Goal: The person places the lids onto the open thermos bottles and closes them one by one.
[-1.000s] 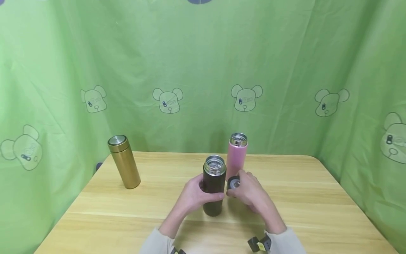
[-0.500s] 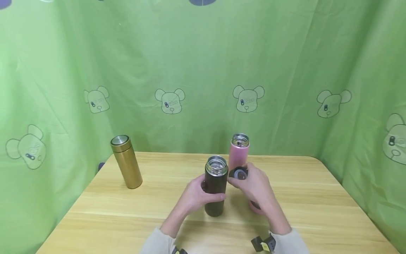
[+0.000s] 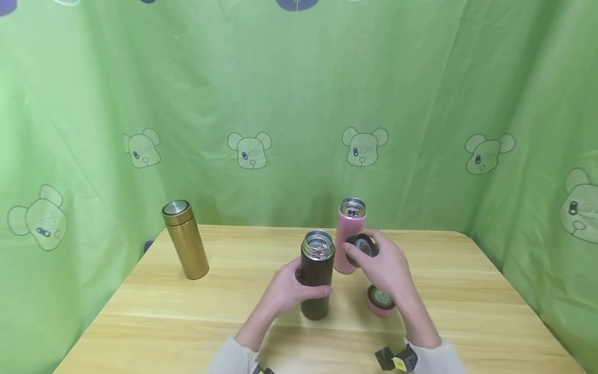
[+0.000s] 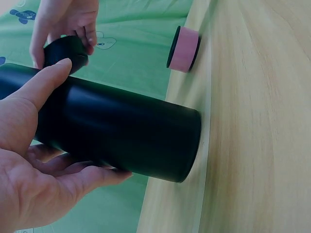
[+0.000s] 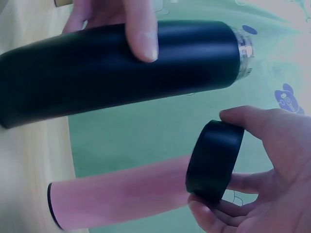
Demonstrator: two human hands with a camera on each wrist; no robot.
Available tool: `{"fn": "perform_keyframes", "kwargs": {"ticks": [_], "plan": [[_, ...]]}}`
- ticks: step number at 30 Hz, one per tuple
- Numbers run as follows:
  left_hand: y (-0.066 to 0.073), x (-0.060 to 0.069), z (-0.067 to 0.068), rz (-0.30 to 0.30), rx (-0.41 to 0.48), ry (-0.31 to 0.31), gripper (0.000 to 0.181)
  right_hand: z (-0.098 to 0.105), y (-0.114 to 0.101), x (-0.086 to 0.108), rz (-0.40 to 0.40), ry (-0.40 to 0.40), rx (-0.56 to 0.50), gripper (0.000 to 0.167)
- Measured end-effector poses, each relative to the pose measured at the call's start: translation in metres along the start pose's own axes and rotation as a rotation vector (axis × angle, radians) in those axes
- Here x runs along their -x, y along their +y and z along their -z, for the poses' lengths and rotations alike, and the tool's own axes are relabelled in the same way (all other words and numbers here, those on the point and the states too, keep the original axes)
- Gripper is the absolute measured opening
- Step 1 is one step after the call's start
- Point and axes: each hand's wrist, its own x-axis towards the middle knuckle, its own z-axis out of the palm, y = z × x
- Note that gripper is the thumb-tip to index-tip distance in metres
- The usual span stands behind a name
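My left hand [image 3: 287, 285] grips the black thermos bottle [image 3: 316, 272] round its body. It is upright, its steel mouth uncovered; whether its base touches the table I cannot tell. To its right, my right hand [image 3: 388, 265] pinches a black bottle lid [image 5: 214, 160] between thumb and fingers. The lid is held in the air, tilted, apart from the bottle. Just behind stands a pink thermos bottle [image 3: 349, 231], also uncovered, its middle partly hidden by the lid and hand in the head view. A pink lid [image 3: 381, 310] lies by my right wrist, its dark inner side up.
A gold thermos bottle [image 3: 188, 246] with its lid on stands at the left of the wooden table [image 3: 154, 322]. Behind and along the sides hangs a green curtain [image 3: 299, 78] with printed bear heads.
My right hand has moved right and slightly away from me with the black lid, turning its underside more toward the head camera. The pink lid has come into view. The left hand holds steady.
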Motion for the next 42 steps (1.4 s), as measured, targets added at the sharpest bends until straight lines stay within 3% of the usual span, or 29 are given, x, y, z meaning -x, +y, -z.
{"fn": "perform_keyframes", "kwargs": {"ticks": [13, 22, 33, 42], "plan": [[-0.002, -0.001, 0.000, -0.002, 0.015, 0.000, 0.061, 0.010, -0.011, 0.009, 0.013, -0.018, -0.248, 0.062], [-0.002, -0.001, 0.001, -0.002, -0.008, 0.010, 0.062, 0.010, -0.015, 0.010, 0.035, -0.056, -0.252, 0.062], [-0.006, -0.003, 0.002, 0.007, -0.033, 0.019, 0.062, 0.005, -0.016, 0.009, 0.007, 0.031, -0.267, 0.074], [-0.006, -0.005, 0.001, -0.017, -0.033, 0.015, 0.061, 0.012, -0.023, -0.002, 0.014, 0.026, -0.250, 0.078]]}}
